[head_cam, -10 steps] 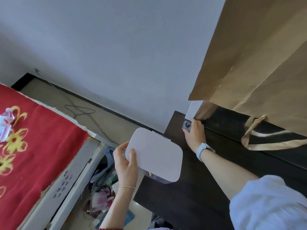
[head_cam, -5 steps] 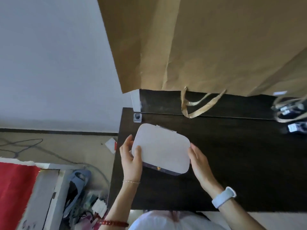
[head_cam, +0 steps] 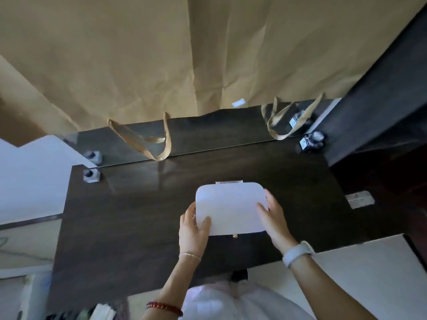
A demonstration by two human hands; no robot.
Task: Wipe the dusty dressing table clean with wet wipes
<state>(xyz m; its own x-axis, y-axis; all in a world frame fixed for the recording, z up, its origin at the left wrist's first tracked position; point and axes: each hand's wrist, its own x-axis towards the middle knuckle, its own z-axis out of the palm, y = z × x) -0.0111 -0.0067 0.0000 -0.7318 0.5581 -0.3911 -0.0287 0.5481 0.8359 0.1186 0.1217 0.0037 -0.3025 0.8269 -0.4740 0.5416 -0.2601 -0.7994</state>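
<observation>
— Two hands are holding one container, a white box (head_cam: 231, 210) with rounded corners. Is it showing what is inside?

— No, its lid is lying closed, so the contents are staying hidden. A small gold clasp (head_cam: 235, 236) is sitting at the near edge and a pale hinge strip (head_cam: 228, 182) at the far edge.

— How are the fingers lying?

— The left hand (head_cam: 193, 232) is gripping the box's left end, thumb on the lid and fingers curled round the side. The right hand (head_cam: 275, 219) is gripping the right end the same way. A white watch (head_cam: 297, 252) is sitting on the right wrist, a thin chain (head_cam: 190, 255) and red beads (head_cam: 164, 307) on the left arm.

— And the table?

— The dark wood table (head_cam: 129, 227) is lying under the box, which is sitting at or just above its middle; I cannot tell whether they are touching. A mirror (head_cam: 208, 132) is standing along the back edge, its upper part covered by brown paper (head_cam: 184, 54) with ribbon handles (head_cam: 147, 142) hanging down.

— Any writing?

— Small bottles (head_cam: 312, 140) with a white label are standing at the back right, but the print is too blurred to read. A clear bracket (head_cam: 91, 175) is sitting at the back left corner, and a pale tag (head_cam: 359, 199) at the right.
</observation>
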